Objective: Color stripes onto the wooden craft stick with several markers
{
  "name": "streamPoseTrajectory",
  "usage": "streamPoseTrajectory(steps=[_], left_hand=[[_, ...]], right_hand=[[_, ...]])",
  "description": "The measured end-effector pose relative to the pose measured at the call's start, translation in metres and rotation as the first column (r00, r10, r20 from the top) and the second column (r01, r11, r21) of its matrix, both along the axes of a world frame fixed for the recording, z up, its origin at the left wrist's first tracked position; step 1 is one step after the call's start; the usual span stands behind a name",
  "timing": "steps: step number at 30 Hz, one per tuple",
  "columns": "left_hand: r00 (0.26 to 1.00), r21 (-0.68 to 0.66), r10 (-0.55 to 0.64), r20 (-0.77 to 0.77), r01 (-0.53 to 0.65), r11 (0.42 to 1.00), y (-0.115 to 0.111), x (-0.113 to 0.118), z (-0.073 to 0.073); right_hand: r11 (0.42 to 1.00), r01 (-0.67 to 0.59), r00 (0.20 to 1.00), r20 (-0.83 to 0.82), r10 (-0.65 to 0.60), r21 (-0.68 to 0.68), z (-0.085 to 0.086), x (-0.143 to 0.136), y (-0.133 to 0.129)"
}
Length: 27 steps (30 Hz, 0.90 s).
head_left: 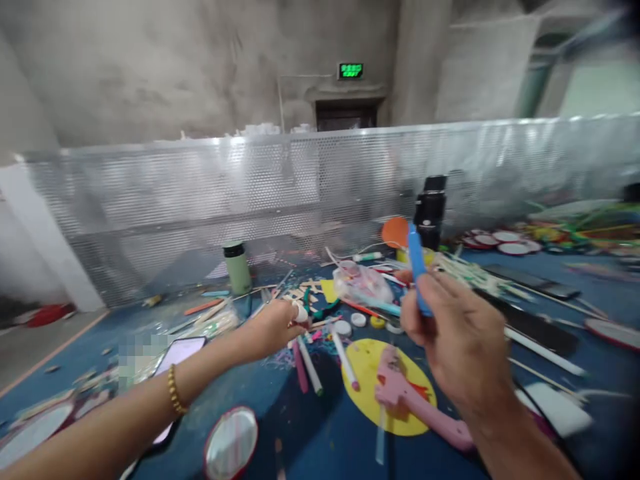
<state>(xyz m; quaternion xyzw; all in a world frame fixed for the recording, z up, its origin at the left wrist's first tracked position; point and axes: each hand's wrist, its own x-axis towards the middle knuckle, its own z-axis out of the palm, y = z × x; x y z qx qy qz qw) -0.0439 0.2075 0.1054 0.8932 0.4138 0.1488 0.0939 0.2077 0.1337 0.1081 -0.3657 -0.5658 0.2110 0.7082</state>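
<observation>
My right hand (453,320) is raised over the table, thumb and fingers closed on a slim blue stick-like piece (416,259) that points upward; its exact kind is unclear. My left hand (273,327) reaches forward with its fingers bent together over the clutter. A small white thing (301,313) shows at its fingertips, too blurred to name. Markers (310,367) lie just in front of the left hand. Below the right hand, a pink hot glue gun (415,400) rests on a yellow disc (363,387), a clear glue stick protruding from it.
A green bottle (237,268) and a black bottle (430,213) stand before a perforated metal screen (280,180). A phone (173,360) lies under my left forearm. A red-rimmed round piece (231,443) is at the front. Wooden sticks and caps are scattered about.
</observation>
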Motion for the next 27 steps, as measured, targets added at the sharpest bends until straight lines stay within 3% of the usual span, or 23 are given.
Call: streamPoseTrajectory(steps=[2,5,12,22,27], left_hand=[[1.000,0.013,-0.009,-0.022,0.009,1.000,0.013,0.028,-0.014],[0.996,0.036,0.026,-0.088,-0.023,0.999,0.034,0.052,-0.027],[0.983,-0.007,0.012,-0.183,-0.013,1.000,0.060,0.062,-0.052],[0.987,-0.046,0.009,-0.158,-0.016,0.999,0.058,0.030,-0.045],[0.978,0.058,0.071,-0.197,-0.060,0.997,0.051,0.027,-0.040]], right_hand=[[1.000,0.015,0.999,-0.035,-0.016,-0.026,0.006,-0.005,0.002],[0.999,-0.006,0.999,-0.048,0.003,-0.051,0.005,-0.008,0.001],[0.997,-0.006,0.999,0.042,0.009,-0.075,0.006,-0.011,-0.010],[0.999,-0.028,0.998,0.061,0.031,-0.045,0.004,-0.011,-0.009],[0.999,-0.028,0.998,0.060,0.031,-0.040,0.004,-0.011,-0.008]])
